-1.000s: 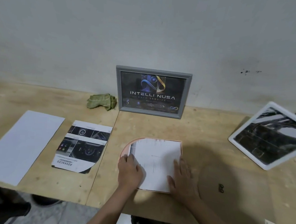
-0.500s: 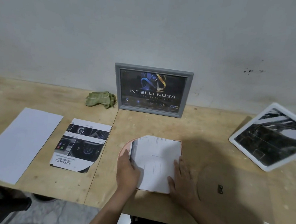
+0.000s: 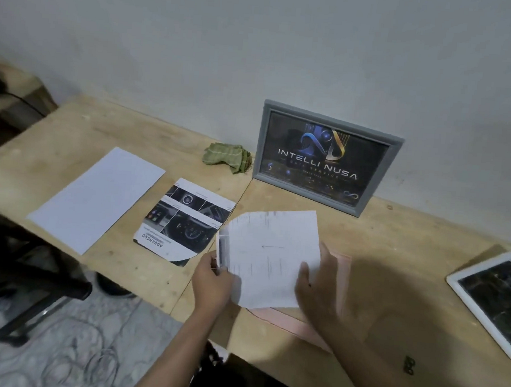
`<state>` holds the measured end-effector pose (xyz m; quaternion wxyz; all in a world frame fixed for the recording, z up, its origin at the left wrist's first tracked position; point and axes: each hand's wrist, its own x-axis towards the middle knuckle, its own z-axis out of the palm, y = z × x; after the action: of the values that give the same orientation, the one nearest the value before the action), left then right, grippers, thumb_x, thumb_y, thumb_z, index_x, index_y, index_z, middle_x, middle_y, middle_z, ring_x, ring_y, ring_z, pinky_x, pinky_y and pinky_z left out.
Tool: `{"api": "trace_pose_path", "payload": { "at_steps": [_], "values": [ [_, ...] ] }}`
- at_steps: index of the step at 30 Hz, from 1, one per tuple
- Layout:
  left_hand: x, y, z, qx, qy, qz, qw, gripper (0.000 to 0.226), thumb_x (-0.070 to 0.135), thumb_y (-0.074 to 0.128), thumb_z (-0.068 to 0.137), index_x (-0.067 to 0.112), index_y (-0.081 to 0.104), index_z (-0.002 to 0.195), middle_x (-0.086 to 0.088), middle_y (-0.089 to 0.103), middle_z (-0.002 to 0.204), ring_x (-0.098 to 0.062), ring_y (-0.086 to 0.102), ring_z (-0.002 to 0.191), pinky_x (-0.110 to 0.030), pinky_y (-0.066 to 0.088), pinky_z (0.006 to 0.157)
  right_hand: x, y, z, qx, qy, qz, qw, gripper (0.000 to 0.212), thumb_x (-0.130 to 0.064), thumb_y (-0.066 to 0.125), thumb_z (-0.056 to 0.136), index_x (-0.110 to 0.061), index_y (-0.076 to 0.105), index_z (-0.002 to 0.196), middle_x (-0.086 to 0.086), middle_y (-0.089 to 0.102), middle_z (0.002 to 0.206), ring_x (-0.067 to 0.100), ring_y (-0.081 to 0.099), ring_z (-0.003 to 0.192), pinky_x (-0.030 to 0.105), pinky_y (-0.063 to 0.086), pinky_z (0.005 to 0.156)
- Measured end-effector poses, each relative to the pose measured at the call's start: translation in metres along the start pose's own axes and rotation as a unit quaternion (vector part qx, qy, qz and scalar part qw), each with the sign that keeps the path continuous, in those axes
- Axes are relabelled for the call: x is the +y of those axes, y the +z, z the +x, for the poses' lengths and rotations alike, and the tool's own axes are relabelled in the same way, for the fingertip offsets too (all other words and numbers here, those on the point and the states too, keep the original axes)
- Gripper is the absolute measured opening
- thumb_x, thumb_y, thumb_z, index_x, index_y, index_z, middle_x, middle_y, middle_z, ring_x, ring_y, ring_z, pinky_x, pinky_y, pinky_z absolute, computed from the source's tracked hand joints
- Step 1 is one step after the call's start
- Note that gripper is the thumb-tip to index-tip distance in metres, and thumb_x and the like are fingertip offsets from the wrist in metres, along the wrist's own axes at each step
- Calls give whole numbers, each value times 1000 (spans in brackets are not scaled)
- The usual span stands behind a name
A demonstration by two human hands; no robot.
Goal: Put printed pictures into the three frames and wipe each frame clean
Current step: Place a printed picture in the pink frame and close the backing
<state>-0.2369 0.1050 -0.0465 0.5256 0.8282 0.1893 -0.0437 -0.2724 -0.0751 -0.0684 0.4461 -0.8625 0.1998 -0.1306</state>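
Observation:
My left hand [image 3: 212,279] pinches the left edge of a white printed sheet [image 3: 269,254], face down, lifted off the pink frame [image 3: 337,285] that lies flat at the table's front. My right hand [image 3: 317,283] holds the sheet's right edge, fingers on top. A grey frame [image 3: 264,139] with a dark printed picture leans on the wall behind. A white frame [image 3: 478,311] with a dark picture lies at the right edge. A printed car leaflet [image 3: 184,221] lies left of the sheet, and a green cloth [image 3: 226,158] sits by the wall.
A blank white paper [image 3: 96,197] lies at the table's left. A brown round backing board [image 3: 400,348] with a small metal clip [image 3: 408,364] lies at the front right. Left of the wooden table [image 3: 55,137] are a dark chair and cables on the floor.
Both hands have lifted the white sheet off the pink frame and shifted it left, tilted. The camera view has swung to the left.

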Motion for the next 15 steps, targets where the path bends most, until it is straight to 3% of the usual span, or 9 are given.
{"api": "trace_pose_path", "payload": {
  "at_steps": [3, 5, 7, 9, 12, 15],
  "values": [
    [-7, -22, 15, 51, -35, -7, 998, 34, -3, 52, 88, 10, 56, 119, -1, 56, 88, -21, 52, 85, -28, 39, 62, -26, 29, 9, -13, -24, 3, 1000, 51, -24, 42, 83, -5, 45, 131, 11, 50, 113, 19, 51, 97, 21, 47, 76],
    [-14, -38, 27, 70, -51, -14, 996, 40, 2, 53, 89, 7, 50, 129, -5, 57, 98, -22, 55, 89, -29, 44, 69, -41, 50, 11, -34, -56, 32, 997, 51, -19, 43, 85, -7, 41, 135, 6, 47, 111, 20, 53, 96, 25, 52, 76],
    [-21, -57, 41, 86, -57, -22, 994, 34, 5, 54, 88, 12, 53, 121, -6, 60, 103, -25, 58, 94, -33, 47, 75, -58, 73, 15, -73, -66, 54, 994, 54, -20, 44, 88, -12, 36, 141, -1, 42, 113, 18, 51, 104, 27, 50, 85],
    [-29, -79, 58, 97, -50, -20, 994, 18, 5, 55, 86, 15, 53, 101, -6, 60, 95, -28, 60, 86, -31, 46, 64, -76, 102, 21, -101, -77, 42, 991, 56, -21, 45, 89, -12, 33, 142, -1, 40, 118, 20, 49, 111, 30, 45, 92],
    [-39, -115, 85, 115, -43, -6, 992, 9, 6, 57, 86, 6, 48, 89, -7, 53, 83, -23, 52, 72, -25, 37, 54, -103, 152, 28, -140, -94, 2, 986, 59, -28, 42, 87, -9, 33, 142, 8, 40, 128, 30, 44, 120, 38, 38, 102],
    [-46, -154, 115, 126, -35, 16, 991, 20, 6, 58, 86, 8, 39, 79, -2, 39, 73, -16, 39, 62, -22, 28, 51, -138, 200, 36, -186, -90, -8, 978, 57, -18, 48, 92, -4, 28, 144, 11, 35, 133, 27, 39, 126, 20, 27, 102]
  ]
}}
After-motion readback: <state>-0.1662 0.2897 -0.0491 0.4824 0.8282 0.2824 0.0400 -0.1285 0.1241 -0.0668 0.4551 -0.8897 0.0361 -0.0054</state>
